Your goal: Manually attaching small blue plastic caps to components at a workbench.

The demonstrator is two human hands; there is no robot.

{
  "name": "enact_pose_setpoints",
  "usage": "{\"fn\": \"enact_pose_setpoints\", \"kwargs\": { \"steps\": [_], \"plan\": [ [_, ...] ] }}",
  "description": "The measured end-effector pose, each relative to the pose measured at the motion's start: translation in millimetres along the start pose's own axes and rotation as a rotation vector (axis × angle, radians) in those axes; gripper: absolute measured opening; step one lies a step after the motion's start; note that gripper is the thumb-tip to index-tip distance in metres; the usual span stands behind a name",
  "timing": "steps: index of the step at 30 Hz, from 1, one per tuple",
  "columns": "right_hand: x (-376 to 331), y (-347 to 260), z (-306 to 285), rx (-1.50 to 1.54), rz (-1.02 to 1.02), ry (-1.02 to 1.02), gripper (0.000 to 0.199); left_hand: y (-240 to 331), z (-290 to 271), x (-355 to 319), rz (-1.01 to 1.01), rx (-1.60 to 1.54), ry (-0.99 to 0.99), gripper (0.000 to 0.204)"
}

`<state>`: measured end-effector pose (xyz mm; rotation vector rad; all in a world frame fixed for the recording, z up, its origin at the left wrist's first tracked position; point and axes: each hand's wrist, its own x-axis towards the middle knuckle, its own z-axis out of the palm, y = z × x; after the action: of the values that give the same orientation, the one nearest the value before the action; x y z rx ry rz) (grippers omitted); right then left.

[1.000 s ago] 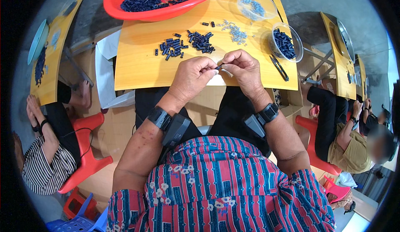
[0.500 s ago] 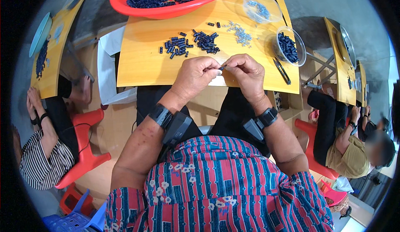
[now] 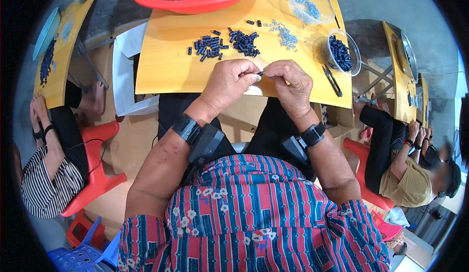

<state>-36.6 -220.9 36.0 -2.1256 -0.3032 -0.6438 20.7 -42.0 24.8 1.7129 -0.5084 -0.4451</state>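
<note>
Above the near edge of the yellow table, my left hand [image 3: 228, 82] pinches a small dark plastic piece [image 3: 260, 73] between thumb and forefinger. My right hand [image 3: 292, 83] meets it from the other side, fingertips pressed together at the piece's end; whatever they pinch is too small to name. Just beyond lie two piles of similar dark pieces, a left pile [image 3: 209, 47] and a right pile [image 3: 244, 43]. Farther right are scattered small clear bits [image 3: 287, 38]. A pair of black tweezers [image 3: 332, 80] rests right of my right hand.
A large red basin [image 3: 205, 7] full of dark pieces stands at the far side. On the right are a clear tub [image 3: 356, 63] of dark pieces and a clear tub [image 3: 330, 15] of small bits. Other people sit at tables [image 3: 83, 32] to the left and right.
The fingers of my right hand have shifted slightly at the dark piece, with the other fingers more bent. My left hand keeps its pinch. The whole view has moved a little.
</note>
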Motion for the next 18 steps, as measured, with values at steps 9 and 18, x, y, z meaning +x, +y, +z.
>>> {"fn": "enact_pose_setpoints", "kwargs": {
  "steps": [9, 18],
  "plan": [
    [10.2, -1.6, -4.8, -0.068, -0.116, -0.103, 0.022, -2.0, -4.2, 1.0, 0.049, 0.053, -0.034, 0.012],
    [12.6, -3.7, -2.4, 0.060, 0.033, -0.036, 0.019, 1.0, 0.4, 0.3, 0.007, -0.013, 0.049, 0.012]
  ]
}}
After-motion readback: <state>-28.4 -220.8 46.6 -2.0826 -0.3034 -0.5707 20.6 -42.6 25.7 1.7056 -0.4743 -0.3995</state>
